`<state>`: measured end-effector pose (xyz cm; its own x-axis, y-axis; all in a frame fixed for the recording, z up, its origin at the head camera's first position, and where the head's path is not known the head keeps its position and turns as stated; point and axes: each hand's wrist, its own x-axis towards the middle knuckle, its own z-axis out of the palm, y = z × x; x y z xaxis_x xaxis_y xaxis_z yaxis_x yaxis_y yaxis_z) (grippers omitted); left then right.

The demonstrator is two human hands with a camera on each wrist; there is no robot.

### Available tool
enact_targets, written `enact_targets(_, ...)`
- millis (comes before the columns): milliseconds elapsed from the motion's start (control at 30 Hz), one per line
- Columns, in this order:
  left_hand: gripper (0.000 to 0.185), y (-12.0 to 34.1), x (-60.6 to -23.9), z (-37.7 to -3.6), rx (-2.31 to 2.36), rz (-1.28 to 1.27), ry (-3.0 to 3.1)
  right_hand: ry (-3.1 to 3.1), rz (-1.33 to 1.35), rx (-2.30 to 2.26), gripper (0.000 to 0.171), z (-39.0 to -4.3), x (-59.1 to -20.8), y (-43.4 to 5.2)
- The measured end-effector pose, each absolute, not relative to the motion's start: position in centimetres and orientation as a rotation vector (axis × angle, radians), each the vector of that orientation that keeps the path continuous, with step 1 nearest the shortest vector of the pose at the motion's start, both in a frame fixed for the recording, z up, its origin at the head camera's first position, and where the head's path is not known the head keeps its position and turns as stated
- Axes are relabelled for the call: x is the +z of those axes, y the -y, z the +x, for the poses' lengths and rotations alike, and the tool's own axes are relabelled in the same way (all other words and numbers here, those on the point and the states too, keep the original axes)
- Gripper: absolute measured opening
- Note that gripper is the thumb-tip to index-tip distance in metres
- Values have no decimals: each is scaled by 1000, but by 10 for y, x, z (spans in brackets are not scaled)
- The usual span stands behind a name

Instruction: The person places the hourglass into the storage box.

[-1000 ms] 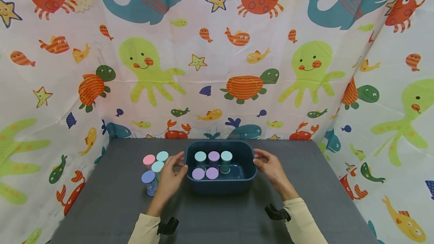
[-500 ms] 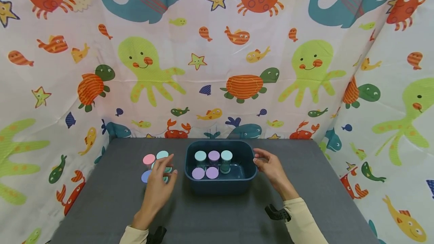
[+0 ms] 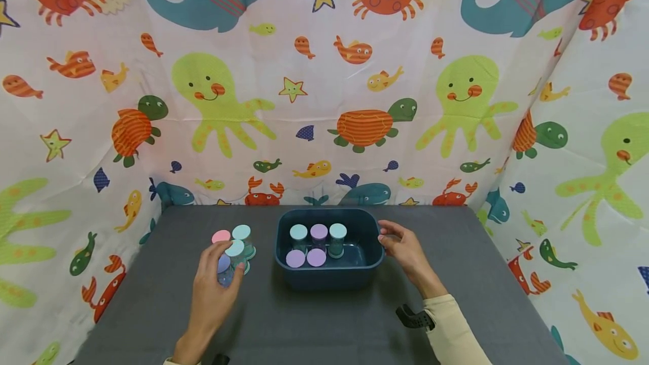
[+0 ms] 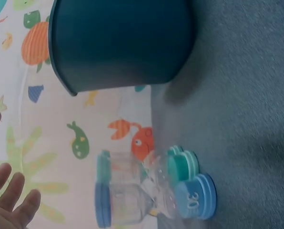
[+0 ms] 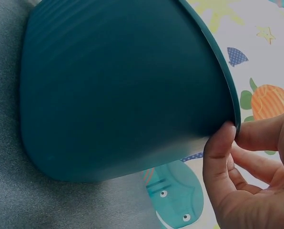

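A person's left hand (image 3: pixel 215 280) has left the near-left corner of the dark blue bin (image 3: pixel 329 280), where it rested 1 second ago, and now reaches over a cluster of 4 small sand timers standing on the grey tabletop (image 3: pixel 314 325) just left of the bin. Its fingers curl about the nearest pair, the blue-capped timer (image 3: pixel 221 266) and the pale-teal-capped timer (image 3: pixel 235 249); the head view suggests a grasp forming. In the left wrist view the fingertips (image 4: pixel 11 200) hang loosely spread and apart from the glass, so a firm hold cannot be told. That view also shows the blue cap marked 30 (image 4: pixel 195 196) beside a green-capped timer (image 4: pixel 182 162), both upright on the table.

The right hand (image 3: pixel 403 246) has not moved: it grips the bin's right rim (image 5: pixel 230 102), thumb on the outer wall, keeping the bin steady. Inside stand 5 timers, 2 pale teal and 3 lilac, among them a lilac-capped one (image 3: pixel 296 258) at the front left. A pink-capped timer (image 3: pixel 221 236) waits at the back of the cluster outside.

The shift reads as the start of a further pick-up: the work has turned from the bin to the timers left outside it.
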<state>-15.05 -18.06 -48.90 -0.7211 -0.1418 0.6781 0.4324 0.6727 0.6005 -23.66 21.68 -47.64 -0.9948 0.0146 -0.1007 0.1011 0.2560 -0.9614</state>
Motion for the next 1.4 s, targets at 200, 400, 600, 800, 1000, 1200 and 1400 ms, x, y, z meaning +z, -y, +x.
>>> enact_targets(200, 58, 194, -495, -151, -1047, -143, 2192, -2426, 96, -1882, 40, -238, -477, -216)
enact_targets(400, 62, 205, -509, -153, -1069, -37, 2215, -2423, 95, -1890, 40, -239, -477, -215)
enact_targets(600, 67, 214, -523, -155, -1128, 32, 2260, -2416, 87, -1892, 40, -239, -474, -215)
enact_targets(800, 69, 219, -533, -158, -1160, 73, 2333, -2410, 88, -1896, 40, -239, -474, -215)
enact_targets(1000, 70, 222, -539, -163, -1175, 100, 2380, -2416, 86, -1893, 40, -240, -474, -215)
enact_targets(1200, 69, 223, -544, -166, -1152, 134, 2420, -2416, 90, -1879, 40, -238, -474, -216)
enact_targets(1400, 66, 224, -548, -167, -1193, 139, 2435, -2415, 88, -1875, 40, -236, -475, -217)
